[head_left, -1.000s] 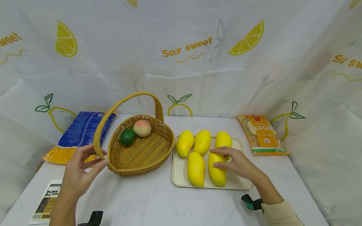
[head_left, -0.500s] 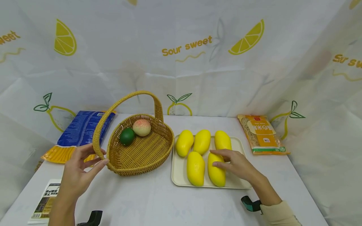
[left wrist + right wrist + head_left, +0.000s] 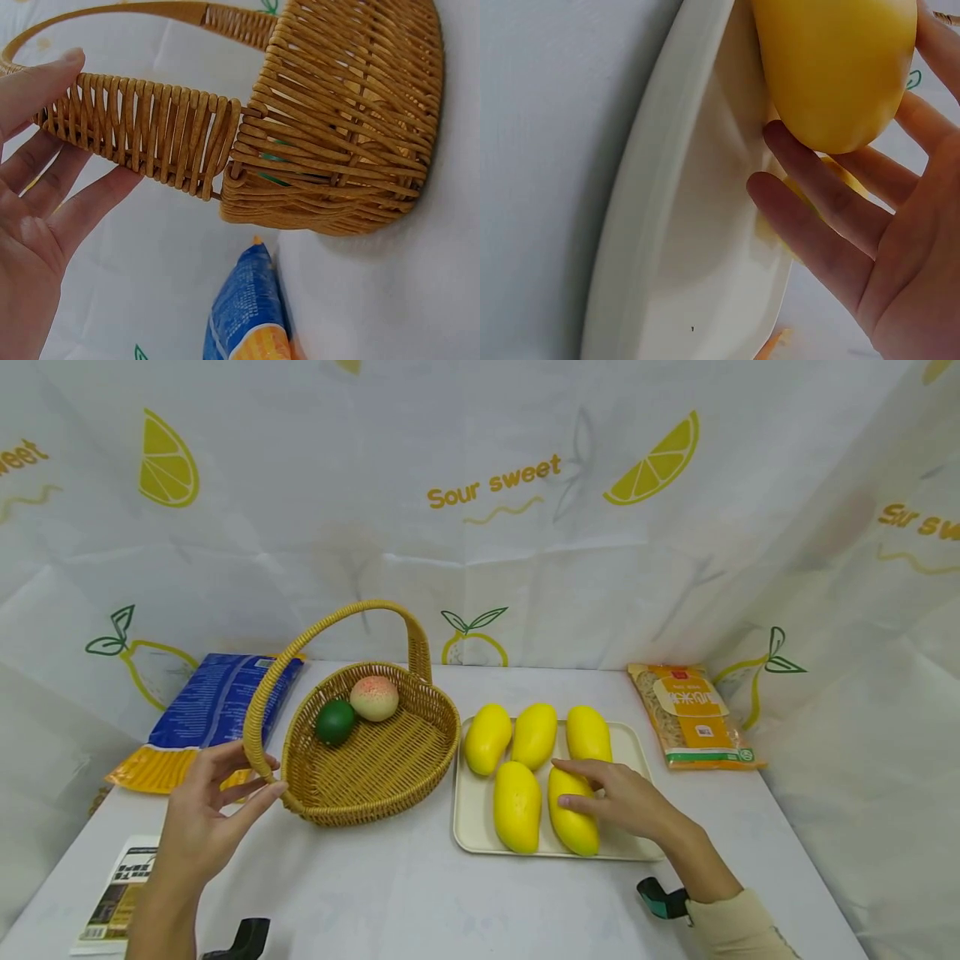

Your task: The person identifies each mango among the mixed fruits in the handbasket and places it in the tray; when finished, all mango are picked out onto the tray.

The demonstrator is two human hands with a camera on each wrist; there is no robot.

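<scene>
My left hand [image 3: 198, 814] holds the lower left end of the woven basket's handle [image 3: 258, 710], thumb on one face and fingers on the other. The basket [image 3: 367, 814] stands on the table with a pinkish-cream peach [image 3: 375, 698] and a dark green egg-shaped fruit [image 3: 335, 722] inside. My right hand [image 3: 630, 802] grips the front right yellow mango [image 3: 572, 827] from above, thumb and fingers on its sides. That mango lies in a cream tray [image 3: 626, 847] with several others. In the right wrist view, two fingers [image 3: 817, 240] extend below the mango's rounded end.
A blue and orange bag [image 3: 213, 710] lies behind the left hand. At bottom left is a white packet with a dark label [image 3: 120, 902]. An orange food bag [image 3: 697, 718] lies right of the tray. A white printed curtain [image 3: 525, 585] hangs behind the table.
The whole head view has shifted slightly. Both hands keep their places on the basket handle and the mango; the right fingers have settled a little further over the mango.
</scene>
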